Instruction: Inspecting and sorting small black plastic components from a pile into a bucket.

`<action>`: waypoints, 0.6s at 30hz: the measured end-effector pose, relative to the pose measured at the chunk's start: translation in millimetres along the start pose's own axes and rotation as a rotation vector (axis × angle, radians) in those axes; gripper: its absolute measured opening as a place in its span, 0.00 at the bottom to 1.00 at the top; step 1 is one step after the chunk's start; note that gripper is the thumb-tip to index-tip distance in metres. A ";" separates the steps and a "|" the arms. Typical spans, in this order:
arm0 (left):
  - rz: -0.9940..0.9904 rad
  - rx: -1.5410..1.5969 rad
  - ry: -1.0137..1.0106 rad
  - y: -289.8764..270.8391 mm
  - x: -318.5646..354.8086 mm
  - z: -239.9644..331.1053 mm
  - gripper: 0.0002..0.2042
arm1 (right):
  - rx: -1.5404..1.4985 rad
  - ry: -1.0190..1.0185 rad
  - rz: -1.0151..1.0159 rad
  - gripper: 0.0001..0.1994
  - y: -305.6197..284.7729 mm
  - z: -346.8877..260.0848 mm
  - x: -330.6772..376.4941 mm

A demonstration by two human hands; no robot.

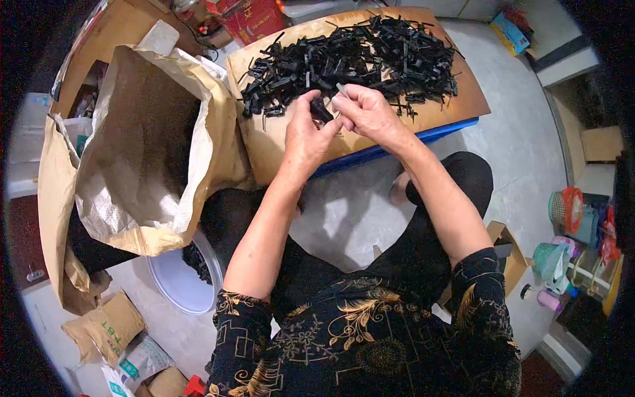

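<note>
My left hand [305, 135] and my right hand [366, 112] meet over the front of a brown board [264, 142]. Between their fingertips they hold a small black plastic part [322, 110]; a thin grey piece [342, 88] sticks up from my right fingers. Just behind the hands a big heap of black plastic parts [360, 59] covers most of the board. Both hands grip the part, and the fingers hide its exact shape.
A large open brown paper sack [142, 142] with a white liner stands to the left. Below it sits a white basin [175, 281] with some black pieces. The board rests on a blue crate [397, 147]. Baskets and cups [569, 245] crowd the right floor; small bags [106, 327] lie at lower left.
</note>
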State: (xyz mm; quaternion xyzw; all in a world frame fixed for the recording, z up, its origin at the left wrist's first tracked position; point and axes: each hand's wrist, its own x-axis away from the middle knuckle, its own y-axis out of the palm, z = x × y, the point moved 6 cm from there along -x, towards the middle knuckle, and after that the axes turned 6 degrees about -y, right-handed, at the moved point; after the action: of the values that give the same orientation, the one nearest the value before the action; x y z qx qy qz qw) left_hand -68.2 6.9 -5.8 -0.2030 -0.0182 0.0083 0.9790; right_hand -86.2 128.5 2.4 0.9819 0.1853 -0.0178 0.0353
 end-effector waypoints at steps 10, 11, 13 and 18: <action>-0.124 -0.063 0.083 22.6 12.8 15.5 0.22 | 0.053 -0.022 0.036 0.08 -14.5 5.1 19.7; -0.126 -0.064 0.085 21.3 12.8 15.2 0.22 | 0.015 -0.014 0.056 0.09 -16.1 3.7 21.1; -0.248 0.160 -0.162 22.7 12.7 12.3 0.21 | 0.075 -0.008 0.056 0.11 -22.6 0.7 25.1; -0.305 0.333 -0.224 22.8 13.8 14.5 0.19 | 0.204 -0.022 0.006 0.14 -24.2 2.3 28.7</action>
State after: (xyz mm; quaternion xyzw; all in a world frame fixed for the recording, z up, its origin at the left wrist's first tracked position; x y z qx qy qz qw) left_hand -55.2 33.9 -1.2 -0.0319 -0.1552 -0.1142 0.9807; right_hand -68.3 161.2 -2.8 0.9806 0.1794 -0.0472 -0.0630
